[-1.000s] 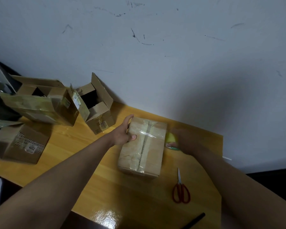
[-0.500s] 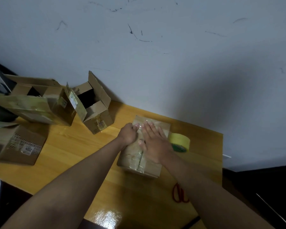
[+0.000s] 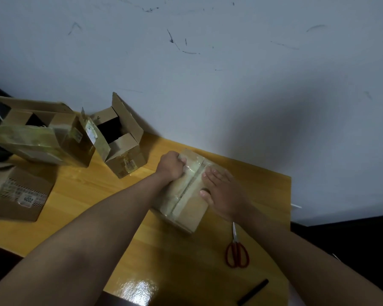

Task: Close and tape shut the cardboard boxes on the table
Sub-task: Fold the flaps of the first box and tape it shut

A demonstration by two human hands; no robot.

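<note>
Head: both hands on taped box (image 3: 187, 195); open box (image 3: 119, 140) dark inside.

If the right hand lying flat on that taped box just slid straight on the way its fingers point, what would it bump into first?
The right hand points up-left along the taped box, toward its far end and the wall. Past the box edge the table looks free, so probably the wall, though depth is hard to judge.

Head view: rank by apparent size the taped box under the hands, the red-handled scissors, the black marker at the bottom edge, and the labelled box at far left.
1. Labelled box and taped box: alike, and both partly hidden, so unranked.
2. Scissors.
3. Black marker, slightly smaller, partly cut off.
</note>
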